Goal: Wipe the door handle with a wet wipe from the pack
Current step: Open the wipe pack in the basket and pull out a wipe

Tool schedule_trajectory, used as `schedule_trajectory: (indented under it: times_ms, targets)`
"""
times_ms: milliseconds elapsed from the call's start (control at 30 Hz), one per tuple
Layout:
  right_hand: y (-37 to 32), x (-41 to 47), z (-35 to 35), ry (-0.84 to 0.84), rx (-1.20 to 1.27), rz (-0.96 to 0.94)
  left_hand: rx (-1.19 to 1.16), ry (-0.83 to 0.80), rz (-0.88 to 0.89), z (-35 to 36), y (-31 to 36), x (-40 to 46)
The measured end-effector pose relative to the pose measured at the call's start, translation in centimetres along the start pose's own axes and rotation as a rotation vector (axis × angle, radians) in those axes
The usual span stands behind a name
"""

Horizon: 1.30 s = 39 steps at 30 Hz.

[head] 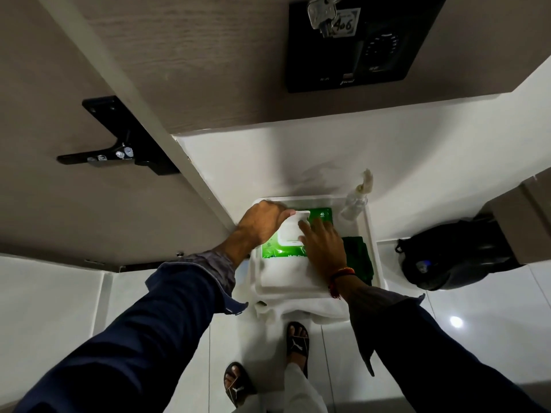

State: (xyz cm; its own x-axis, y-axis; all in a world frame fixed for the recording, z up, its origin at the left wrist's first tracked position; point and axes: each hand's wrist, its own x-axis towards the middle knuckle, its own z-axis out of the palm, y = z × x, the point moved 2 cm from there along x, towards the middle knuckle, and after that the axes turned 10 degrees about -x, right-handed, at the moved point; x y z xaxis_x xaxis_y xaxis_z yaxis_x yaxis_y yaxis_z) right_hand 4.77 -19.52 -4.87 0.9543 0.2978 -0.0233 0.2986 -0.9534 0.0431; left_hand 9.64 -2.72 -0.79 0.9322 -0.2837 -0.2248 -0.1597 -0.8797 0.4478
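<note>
- Hands, two of them, are both down at my one green wipes pack [284, 248], which lies in a white tray [368, 234] at the centre of view.
- My left hand [262, 223] is curled at the pack's 10 o'clock corner, fingertips pinching the far edge of its single white flip lid [290, 234].
- My right hand [323, 247] lies spread and flat on the pack's right half, fingers pointing to 11 o'clock, holding it down.
- One clear spray bottle [356, 202] stands in the tray's 1 o'clock corner; one dark green cloth [359, 257] sits at 3 o'clock of the pack.
- One folded white towel [286, 277] lies under the pack's near end.
- One black door handle [117, 150] is on the door at 10 o'clock, well apart from both hands.
- One bunch of keys [323, 13] hangs at 12 o'clock.
- One black backpack [447, 257] rests on the floor at 3 o'clock.
- Two sandalled feet show at 6 o'clock.
</note>
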Motion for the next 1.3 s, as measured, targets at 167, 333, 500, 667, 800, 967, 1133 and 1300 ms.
schedule_trajectory:
  times_ms: [167,333,500,667,800,967,1133,1300]
  targets:
    - [-0.6,1.1,-0.3,-0.063,0.046,0.065,-0.009,0.022,0.009,0.2,0.3,-0.2]
    - [-0.5,1.7,0.1,-0.061,0.199,0.123,0.001,0.01,-0.007,0.2,0.2,-0.3]
    - [0.9,-0.7,-1.0,0.087,0.373,-0.071,-0.039,0.021,0.007,0.0,0.4,-0.5]
    - [2.1,-2.8,-2.5,0.14,0.465,-0.137,-0.104,-0.039,0.004,0.6,0.4,-1.6]
    - [2.1,-2.9,-2.2,-0.05,0.49,-0.134,0.074,-0.123,0.126,2.0,0.4,-2.9]
    - [0.9,-2.2,-1.3,-0.254,0.314,-0.162,0.42,-0.171,0.189,4.3,0.2,-3.7]
    - [0.5,-1.6,-1.8,-0.292,0.353,-0.091,0.41,-0.209,0.116,4.8,0.7,-3.8]
    - [0.7,-0.7,-4.6,-0.228,0.768,0.141,-0.281,-0.134,0.108,0.6,-0.1,-5.5]
